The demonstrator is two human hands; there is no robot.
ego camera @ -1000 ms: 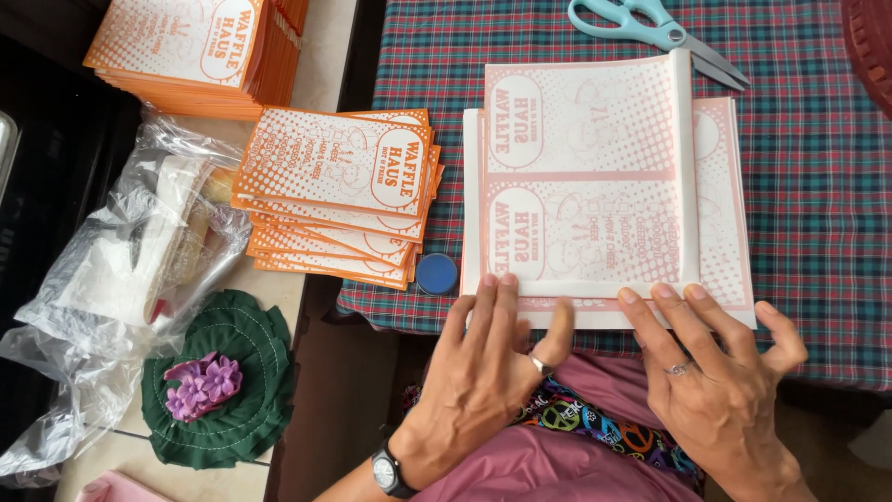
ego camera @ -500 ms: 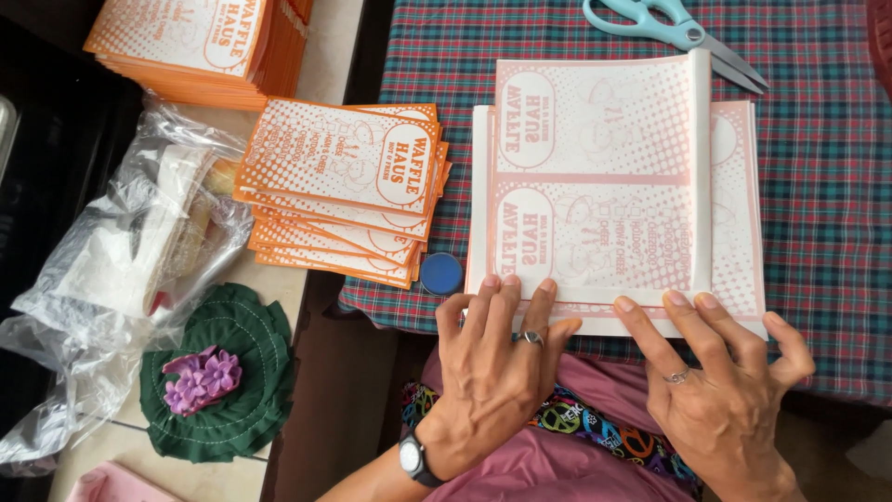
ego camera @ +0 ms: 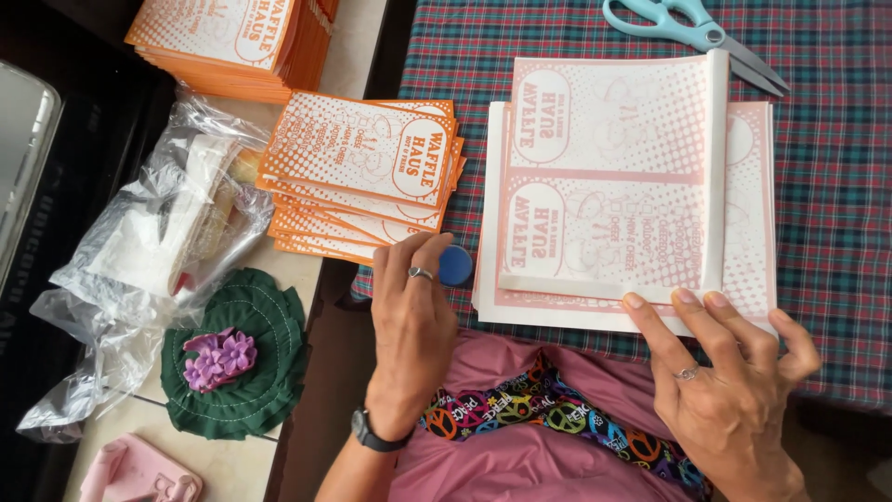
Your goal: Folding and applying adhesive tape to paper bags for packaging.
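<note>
Left hand apparently grips the blue cap; right hand fingers flat on pale pink sheets.

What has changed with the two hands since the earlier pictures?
The left hand left the printed sheet and moved left to the small blue round thing, fingers now on it. The right hand stayed pressing the sheet's near edge. The orange stack and scissors did not move.

Scissors, green doily, plastic bags
</note>
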